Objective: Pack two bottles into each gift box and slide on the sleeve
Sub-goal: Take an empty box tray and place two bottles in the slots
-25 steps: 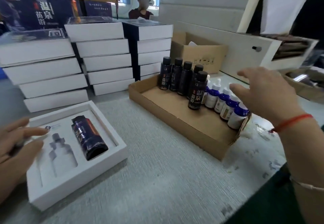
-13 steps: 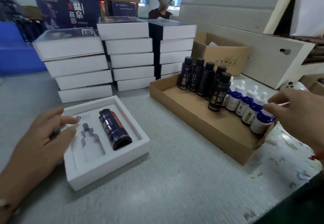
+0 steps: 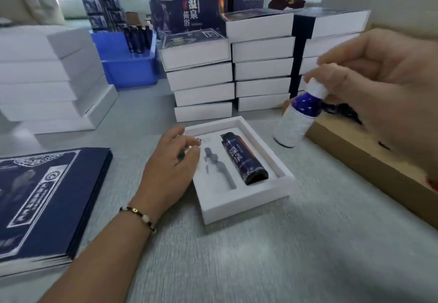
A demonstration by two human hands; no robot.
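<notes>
An open white gift box [image 3: 246, 204] lies on the grey table in the middle of the view. A dark bottle [image 3: 243, 158] lies in its right slot. The left, dropper-shaped slot [image 3: 216, 165] holds nothing. My left hand [image 3: 169, 167] rests on the box's left edge, fingers loosely bent over the insert. My right hand [image 3: 384, 89] pinches the white cap of a blue dropper bottle [image 3: 297, 117] with a white label, held in the air to the right of the box. A pile of flat dark-blue sleeves [image 3: 40, 198] lies at the left.
Stacks of white closed boxes [image 3: 201, 75] stand behind the open box and at the far left [image 3: 45, 77]. A brown cardboard tray [image 3: 369, 160] runs along the right. A blue bin [image 3: 129, 60] with dark bottles sits at the back. A person sits far behind the stacks.
My right hand has picked a blue dropper bottle out of the cardboard tray and carried it left toward the gift box. The view has swung left. My left hand stays at the box.
</notes>
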